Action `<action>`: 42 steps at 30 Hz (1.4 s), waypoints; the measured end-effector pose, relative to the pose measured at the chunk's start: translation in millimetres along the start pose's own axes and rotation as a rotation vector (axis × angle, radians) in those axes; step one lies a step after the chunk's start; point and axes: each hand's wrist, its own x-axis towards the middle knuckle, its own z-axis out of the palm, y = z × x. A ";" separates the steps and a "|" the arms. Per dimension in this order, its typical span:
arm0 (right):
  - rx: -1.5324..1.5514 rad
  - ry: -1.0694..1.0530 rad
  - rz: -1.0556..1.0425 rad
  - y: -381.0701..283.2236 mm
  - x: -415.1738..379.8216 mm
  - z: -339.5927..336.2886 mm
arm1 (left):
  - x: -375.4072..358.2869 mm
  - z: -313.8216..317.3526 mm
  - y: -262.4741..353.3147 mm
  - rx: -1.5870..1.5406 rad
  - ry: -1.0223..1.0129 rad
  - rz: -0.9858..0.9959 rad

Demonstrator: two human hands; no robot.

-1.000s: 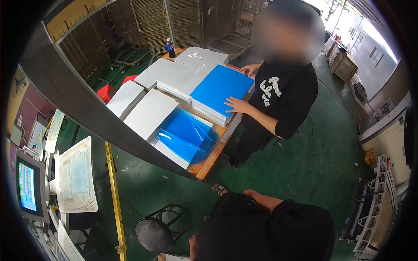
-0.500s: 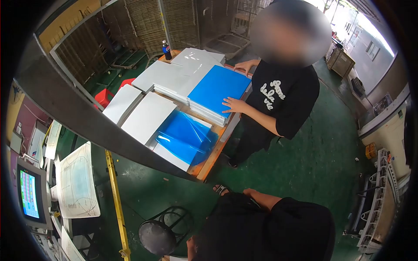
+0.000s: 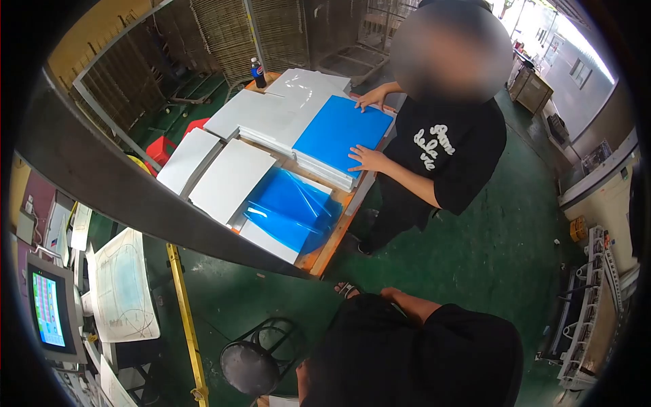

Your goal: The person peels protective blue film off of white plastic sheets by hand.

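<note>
My right forearm comes out of a black sleeve at the bottom; its hand is hidden against my dark clothes. On my left side only a strip of bare skin shows, with no fingers to make out. It is nearest to a round black stool and a pale flat piece at the frame's bottom edge. Across from me, a co-worker in black lays both hands on a blue-topped square stack. Loose, wrinkled blue film lies over white sheets at the near corner of the table.
White sheet stacks cover much of the wooden table. A dark bottle stands at its back. A grey metal beam crosses in front. A yellow rail and a screen are at left.
The view has shifted slightly. The co-worker's farther hand has moved from the stack's edge onto the blue top near its far corner; the nearer hand stays near the front edge.
</note>
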 end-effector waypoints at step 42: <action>-0.130 -0.077 -0.418 -95.1 53.0 -84.0 | -23.2 8.2 -42.0 -0.140 0.317 -0.100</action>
